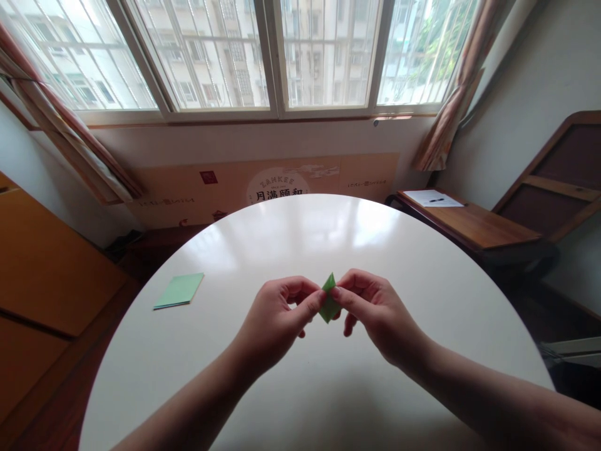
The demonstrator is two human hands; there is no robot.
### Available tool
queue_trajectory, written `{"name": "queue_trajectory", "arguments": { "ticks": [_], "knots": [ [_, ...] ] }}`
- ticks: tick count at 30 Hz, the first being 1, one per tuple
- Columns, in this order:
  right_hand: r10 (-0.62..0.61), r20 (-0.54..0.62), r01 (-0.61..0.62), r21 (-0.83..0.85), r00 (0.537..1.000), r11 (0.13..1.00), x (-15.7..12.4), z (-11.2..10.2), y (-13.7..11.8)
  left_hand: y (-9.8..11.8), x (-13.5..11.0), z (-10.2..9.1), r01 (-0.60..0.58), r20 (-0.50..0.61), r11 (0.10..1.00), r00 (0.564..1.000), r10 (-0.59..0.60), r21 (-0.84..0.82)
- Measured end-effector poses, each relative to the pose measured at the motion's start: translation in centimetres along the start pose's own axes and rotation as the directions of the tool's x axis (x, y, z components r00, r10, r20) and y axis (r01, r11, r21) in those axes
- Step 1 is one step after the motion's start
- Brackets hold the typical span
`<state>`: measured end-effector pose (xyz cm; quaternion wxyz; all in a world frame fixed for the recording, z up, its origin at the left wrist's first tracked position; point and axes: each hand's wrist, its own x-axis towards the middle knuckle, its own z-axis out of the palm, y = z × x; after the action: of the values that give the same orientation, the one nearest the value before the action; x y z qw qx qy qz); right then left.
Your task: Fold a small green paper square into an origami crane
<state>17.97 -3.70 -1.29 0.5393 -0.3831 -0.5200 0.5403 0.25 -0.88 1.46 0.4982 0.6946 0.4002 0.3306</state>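
Observation:
A small piece of folded green paper (329,308), diamond-shaped with pointed top and bottom, is held up above the white table between my two hands. My left hand (284,310) pinches its left edge between thumb and forefinger. On the other side, my right hand (369,300) grips the right edge the same way, its lower fingers partly curled beneath. The thumbs almost meet across the front of the paper. Its back side and the fingertips behind it are hidden.
The round white table (310,388) spreads under both arms. A stack of light green square paper (179,290) lies at its left. Beyond its right edge, a wooden side table (498,225) bears a white sheet (425,198) and a pen (437,200). A printed cardboard panel (366,172) stands below the window.

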Motion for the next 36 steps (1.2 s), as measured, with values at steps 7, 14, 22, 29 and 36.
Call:
{"name": "queue_trajectory", "arguments": {
  "ticks": [7, 14, 22, 29, 36],
  "knots": [
    [0.021, 0.034, -0.02, -0.03, 0.999, 0.999, 0.14, -0.17, 0.35, 0.1, 0.1, 0.03, 0.004, -0.054, 0.999, 0.999, -0.003, 0.035],
    [0.001, 0.018, -0.001, -0.002, 1.0, 1.0, 0.19, -0.25, 0.47, 0.14, 0.04, 0.1, 0.036, -0.012, 0.999, 0.999, -0.036, -0.003],
    [-0.026, -0.033, 0.026, -0.004, 0.999, 1.0, 0.07, -0.18, 0.45, -0.08, 0.2, 0.14, 0.097, 0.025, 0.993, 0.995, -0.096, -0.065],
    [-0.017, -0.047, 0.018, 0.028, 0.999, 0.999, 0.02, -0.01, 0.56, -0.26, 0.24, 0.46, 0.109, 0.04, 0.988, 0.994, -0.106, -0.111],
    [-0.041, -0.056, 0.043, 0.033, 0.998, 0.999, 0.22, -0.4, 0.51, -0.35, 0.16, 0.54, 0.114, 0.068, 0.986, 0.992, -0.106, -0.121]
  ]
}}
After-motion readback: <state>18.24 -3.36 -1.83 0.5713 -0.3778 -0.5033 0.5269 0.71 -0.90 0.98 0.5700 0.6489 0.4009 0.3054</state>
